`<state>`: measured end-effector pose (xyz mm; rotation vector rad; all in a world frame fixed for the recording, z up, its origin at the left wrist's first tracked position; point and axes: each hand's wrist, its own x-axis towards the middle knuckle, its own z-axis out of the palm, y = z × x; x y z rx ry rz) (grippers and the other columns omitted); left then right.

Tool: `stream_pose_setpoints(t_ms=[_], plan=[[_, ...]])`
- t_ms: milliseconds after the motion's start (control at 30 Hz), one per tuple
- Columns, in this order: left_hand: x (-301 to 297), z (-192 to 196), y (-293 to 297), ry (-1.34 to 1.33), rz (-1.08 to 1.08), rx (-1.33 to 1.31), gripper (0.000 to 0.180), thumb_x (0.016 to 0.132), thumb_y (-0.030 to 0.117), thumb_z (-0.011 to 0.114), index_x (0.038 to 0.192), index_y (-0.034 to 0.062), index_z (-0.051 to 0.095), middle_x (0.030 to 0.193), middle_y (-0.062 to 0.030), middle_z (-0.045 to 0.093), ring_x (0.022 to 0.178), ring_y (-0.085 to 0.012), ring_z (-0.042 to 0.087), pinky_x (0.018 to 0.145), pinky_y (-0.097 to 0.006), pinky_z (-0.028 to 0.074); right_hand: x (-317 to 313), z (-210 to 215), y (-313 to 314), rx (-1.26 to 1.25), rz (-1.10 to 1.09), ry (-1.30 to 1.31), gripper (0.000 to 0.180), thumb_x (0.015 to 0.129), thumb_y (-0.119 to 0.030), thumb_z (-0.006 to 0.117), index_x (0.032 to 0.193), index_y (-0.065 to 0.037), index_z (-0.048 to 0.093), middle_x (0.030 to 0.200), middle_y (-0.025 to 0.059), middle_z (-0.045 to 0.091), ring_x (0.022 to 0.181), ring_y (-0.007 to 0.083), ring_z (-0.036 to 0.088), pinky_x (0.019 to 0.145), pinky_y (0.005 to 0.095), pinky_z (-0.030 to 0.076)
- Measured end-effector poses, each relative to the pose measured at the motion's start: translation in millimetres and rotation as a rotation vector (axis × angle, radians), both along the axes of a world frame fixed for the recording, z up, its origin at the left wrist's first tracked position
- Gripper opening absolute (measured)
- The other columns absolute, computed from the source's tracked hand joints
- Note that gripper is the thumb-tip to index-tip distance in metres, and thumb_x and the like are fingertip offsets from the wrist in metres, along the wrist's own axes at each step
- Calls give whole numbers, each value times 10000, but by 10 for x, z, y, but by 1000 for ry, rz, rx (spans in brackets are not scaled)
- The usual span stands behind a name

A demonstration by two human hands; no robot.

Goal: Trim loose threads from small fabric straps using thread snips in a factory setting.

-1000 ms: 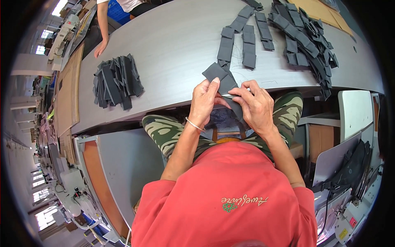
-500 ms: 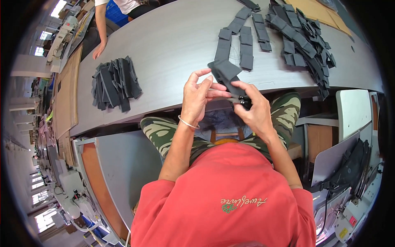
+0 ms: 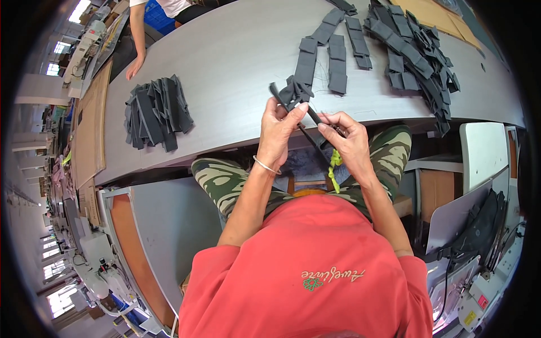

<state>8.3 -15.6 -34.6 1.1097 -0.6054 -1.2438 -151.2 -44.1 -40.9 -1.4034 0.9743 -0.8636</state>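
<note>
My left hand (image 3: 275, 135) pinches a dark grey fabric strip (image 3: 293, 93) between thumb and fingers, just above the table's near edge. The piece is folded and twisted there and joins a chain of flat grey fabric pieces (image 3: 306, 63) running away over the table. My right hand (image 3: 347, 139) is closed on a slim dark tool (image 3: 329, 125) that looks like thread snips; its blades are hard to make out against the cloth. A knotted yellow-green tie (image 3: 335, 166) hangs below that hand. Dark fabric also dangles between both hands.
A stack of dark grey strips (image 3: 158, 112) lies on the table (image 3: 231, 73) at left. At right is a heaped pile of linked grey pieces (image 3: 414, 53), with two shorter chains beside it. Another person's hand (image 3: 135, 66) rests at the far left edge. Cardboard (image 3: 445, 19) lies far right.
The fabric in my left hand has been turned and bunched, and the left fingers have closed on it. The yellow-green tie has come into sight below my right hand.
</note>
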Motion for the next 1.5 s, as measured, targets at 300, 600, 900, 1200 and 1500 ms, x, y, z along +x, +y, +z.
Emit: stream_pose_setpoints(t_ms=[300,600,900,1200,1500], plan=[[105,24,-64,133,-25,-25,346,798,97,693,1068,-19,510,928,-154,652,808,-198,657,708,-298,540,-46,-241,-100,48,-119,36,297,867,-262,650,773,9,572,612,-23,488,603,55,394,541,238,340],[-55,-692,-515,-205,21,1,440,728,185,778,1012,-34,524,916,-64,609,791,-100,570,700,-235,479,-264,-427,-113,-220,-45,588,211,812,-225,662,844,-23,610,812,117,611,704,246,589,646,366,439],[-179,-906,-598,-463,58,42,459,753,279,749,986,-38,514,850,-60,586,716,-110,506,631,-262,448,-332,-358,-379,-174,-233,565,314,776,-380,687,942,-115,676,735,118,660,761,296,647,667,385,478],[-269,-955,-486,-422,6,-68,418,864,213,668,1107,-36,437,1003,-117,622,899,-152,611,819,-268,496,-240,-530,-502,-266,-162,762,145,817,-215,635,879,-85,649,668,171,626,697,373,622,625,442,463],[-287,-1027,-507,-497,88,-49,525,776,386,728,1005,-22,490,791,-50,559,689,-110,479,626,-267,445,-920,-610,-618,-230,-655,738,153,858,-231,622,921,-92,616,771,167,648,730,358,631,632,401,469]])
